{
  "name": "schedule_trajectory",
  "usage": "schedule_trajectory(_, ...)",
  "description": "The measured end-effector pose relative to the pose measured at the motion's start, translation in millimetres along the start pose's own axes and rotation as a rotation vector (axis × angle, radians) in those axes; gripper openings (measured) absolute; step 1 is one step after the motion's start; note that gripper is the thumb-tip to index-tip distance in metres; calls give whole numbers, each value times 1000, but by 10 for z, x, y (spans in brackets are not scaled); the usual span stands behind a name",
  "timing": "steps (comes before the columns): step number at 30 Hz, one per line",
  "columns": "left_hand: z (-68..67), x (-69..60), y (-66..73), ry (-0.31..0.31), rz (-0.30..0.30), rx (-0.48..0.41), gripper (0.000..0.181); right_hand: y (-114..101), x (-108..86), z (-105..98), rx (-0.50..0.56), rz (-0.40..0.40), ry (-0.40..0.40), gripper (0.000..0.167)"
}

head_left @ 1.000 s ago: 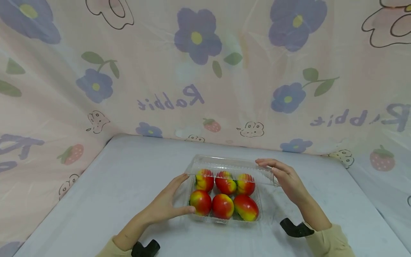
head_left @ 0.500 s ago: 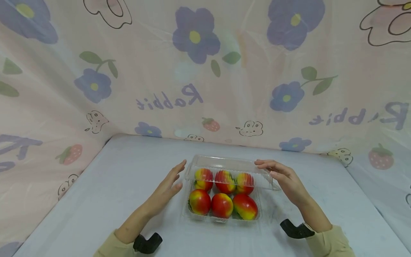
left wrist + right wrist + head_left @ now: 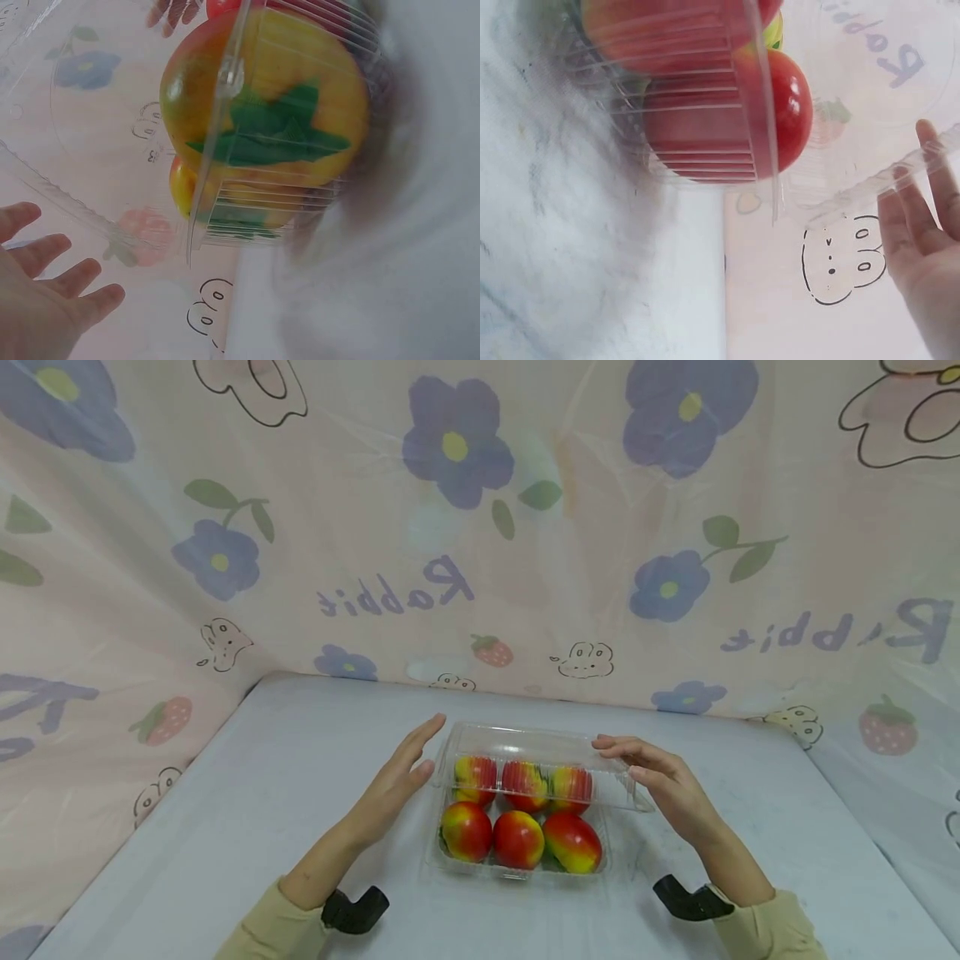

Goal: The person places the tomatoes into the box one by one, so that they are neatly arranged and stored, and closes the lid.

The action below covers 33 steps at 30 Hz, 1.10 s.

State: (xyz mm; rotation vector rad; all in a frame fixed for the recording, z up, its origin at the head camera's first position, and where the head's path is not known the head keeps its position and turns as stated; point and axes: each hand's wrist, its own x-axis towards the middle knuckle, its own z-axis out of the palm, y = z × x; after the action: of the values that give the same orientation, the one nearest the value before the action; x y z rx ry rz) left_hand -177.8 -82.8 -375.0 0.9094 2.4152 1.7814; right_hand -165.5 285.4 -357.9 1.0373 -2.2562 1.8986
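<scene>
A clear plastic clamshell box point(image 3: 517, 875) holds several red-and-yellow, mango-like fruits point(image 3: 518, 841) in two rows. Its hinged lid point(image 3: 517, 742) stands tilted over the back row, partly raised. Beside the lid's left end is my left hand point(image 3: 390, 789), fingers extended and apart from the plastic; the left wrist view shows the spread fingers point(image 3: 75, 281) off the lid's edge. At the opposite end, my right hand point(image 3: 667, 781) has its fingers at the lid's right edge. In the right wrist view those fingers point(image 3: 907, 206) look fairly straight against the rim. Green leaf shapes mark some fruits.
The box rests on a white-covered table point(image 3: 322, 718). A patterned cloth point(image 3: 525, 568) with flowers and rabbits rises behind it and at the sides. Black angled pieces point(image 3: 692, 897) sit on both wrists.
My left hand has left the box's left side, where its thumb lay near a fruit, and moved up beside the lid. The lid has tilted slightly lower toward the front. My right hand barely moved.
</scene>
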Motion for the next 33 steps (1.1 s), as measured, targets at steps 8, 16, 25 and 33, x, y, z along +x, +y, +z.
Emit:
schedule_trajectory(8, 6, 28, 0, -15, 0, -11, 55, 0, -15, 16, 19, 4, 2, 37)
schedule_trajectory(16, 17, 41, -11, -29, 0, -6, 54, 13, -43, 27, 14, 28, 8, 34)
schedule_trajectory(25, 48, 30, -37, -40, -22, 8, 50, 21, -75, 45, -2, 26, 7, 37)
schedule_trajectory(33, 69, -5, -93, -50, -23, 35, 49, 63, -125, 56, -54, 67, 23, 37)
